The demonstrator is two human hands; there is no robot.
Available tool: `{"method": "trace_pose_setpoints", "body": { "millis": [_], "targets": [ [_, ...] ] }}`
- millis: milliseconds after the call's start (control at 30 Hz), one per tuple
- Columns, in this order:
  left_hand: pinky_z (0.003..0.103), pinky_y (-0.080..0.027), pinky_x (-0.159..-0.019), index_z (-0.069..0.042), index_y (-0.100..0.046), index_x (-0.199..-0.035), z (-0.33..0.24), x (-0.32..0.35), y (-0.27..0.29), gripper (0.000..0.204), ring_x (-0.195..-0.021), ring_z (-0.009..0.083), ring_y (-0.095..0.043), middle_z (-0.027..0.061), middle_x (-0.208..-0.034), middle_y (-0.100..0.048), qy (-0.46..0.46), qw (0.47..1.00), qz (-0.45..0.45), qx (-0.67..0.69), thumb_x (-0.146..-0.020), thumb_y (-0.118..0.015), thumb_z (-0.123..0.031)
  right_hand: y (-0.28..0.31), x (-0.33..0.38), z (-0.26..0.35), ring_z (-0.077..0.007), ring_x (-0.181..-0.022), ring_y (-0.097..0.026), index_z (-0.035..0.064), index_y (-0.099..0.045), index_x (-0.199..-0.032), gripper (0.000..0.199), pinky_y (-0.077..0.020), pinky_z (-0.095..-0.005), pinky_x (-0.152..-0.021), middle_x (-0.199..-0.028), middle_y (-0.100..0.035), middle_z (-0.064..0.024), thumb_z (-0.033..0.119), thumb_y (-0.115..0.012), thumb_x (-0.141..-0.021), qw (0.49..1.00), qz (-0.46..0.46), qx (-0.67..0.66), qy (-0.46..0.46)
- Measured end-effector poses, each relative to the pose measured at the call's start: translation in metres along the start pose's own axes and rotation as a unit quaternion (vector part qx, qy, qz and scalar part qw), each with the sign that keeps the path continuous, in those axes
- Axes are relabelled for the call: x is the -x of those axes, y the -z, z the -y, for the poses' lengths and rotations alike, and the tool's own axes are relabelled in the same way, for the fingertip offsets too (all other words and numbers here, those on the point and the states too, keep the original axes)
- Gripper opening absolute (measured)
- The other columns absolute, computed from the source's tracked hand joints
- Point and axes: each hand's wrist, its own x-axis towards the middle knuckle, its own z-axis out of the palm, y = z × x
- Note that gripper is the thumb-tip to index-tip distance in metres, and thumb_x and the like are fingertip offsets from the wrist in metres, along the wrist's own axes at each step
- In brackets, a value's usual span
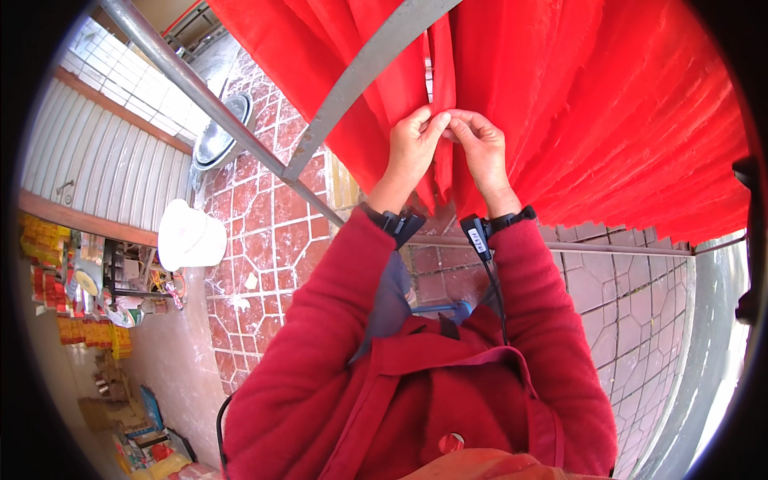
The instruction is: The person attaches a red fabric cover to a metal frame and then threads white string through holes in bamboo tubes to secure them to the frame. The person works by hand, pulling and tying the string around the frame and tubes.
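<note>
Long strips of bright red cloth (544,120) hang side by side in front of me, their lower ends loose and frayed. My left hand (412,148) and my right hand (482,148) meet at one narrow red strip (443,72). Thumb and forefinger of each hand pinch that strip from its two sides, with the fingertips almost touching. Below the hands the strip's tail hangs down between the wrists. Dark bands with small black boxes sit on both wrists.
A grey metal frame (360,84) curves across the upper left, joined to a round pipe (192,84). On the red tiled floor (260,208) stand a white bucket (190,238) and a metal basin (222,132). Shelves of packaged goods (80,280) show at the far left.
</note>
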Motion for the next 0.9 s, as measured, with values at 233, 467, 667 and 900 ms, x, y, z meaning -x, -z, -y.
{"method": "trace_pose_setpoints", "body": {
  "millis": [233, 467, 667, 900],
  "targets": [
    [0.023, -0.055, -0.079, 0.004, -0.066, -0.111, 0.015, -0.006, -0.009, 0.019, -0.091, 0.0086, -0.065, 0.0027, -0.099, -0.070, 0.022, 0.998, -0.025, 0.052, -0.100, -0.065, -0.010, 0.002, -0.004, -0.006, -0.0109, -0.082, -0.061, 0.0016, -0.066, -0.107, 0.018, -0.0528, -0.0263, -0.078, -0.091, -0.064, -0.0022, 0.002, -0.072, -0.091, 0.954, -0.038, 0.260, 0.144],
    [0.024, -0.057, -0.074, 0.003, -0.069, -0.102, 0.016, -0.019, -0.012, 0.012, -0.084, 0.0089, -0.067, 0.0040, -0.094, -0.072, 0.010, 0.994, -0.053, 0.094, -0.092, -0.072, -0.003, 0.024, -0.034, -0.022, -0.0067, -0.089, -0.058, 0.0019, -0.064, -0.102, 0.006, -0.0479, -0.0230, -0.083, -0.094, -0.066, 0.0019, 0.007, -0.063, -0.099, 0.997, 0.065, 0.048, 0.020],
    [0.025, -0.060, -0.070, 0.001, -0.069, -0.099, 0.025, -0.015, -0.018, 0.008, -0.081, 0.0100, -0.068, 0.0047, -0.092, -0.072, 0.035, 0.989, -0.066, 0.126, -0.092, -0.072, -0.001, 0.054, -0.040, -0.025, -0.0056, -0.094, -0.054, 0.0063, -0.063, -0.103, 0.006, -0.0414, -0.0228, -0.089, -0.098, -0.063, 0.0042, 0.010, -0.059, -0.100, 0.995, 0.043, -0.078, -0.033],
    [0.024, -0.052, -0.085, -0.003, -0.062, -0.109, 0.035, -0.011, -0.010, 0.011, -0.094, 0.0067, -0.063, 0.0000, -0.101, -0.066, -0.020, 0.988, -0.073, 0.138, -0.101, -0.063, -0.011, 0.065, -0.052, -0.034, -0.0084, -0.098, -0.055, 0.0076, -0.060, -0.113, 0.012, -0.0420, -0.0239, -0.091, -0.106, -0.063, 0.0015, 0.013, -0.054, -0.103, 0.995, -0.011, -0.085, -0.042]
  ]
}}
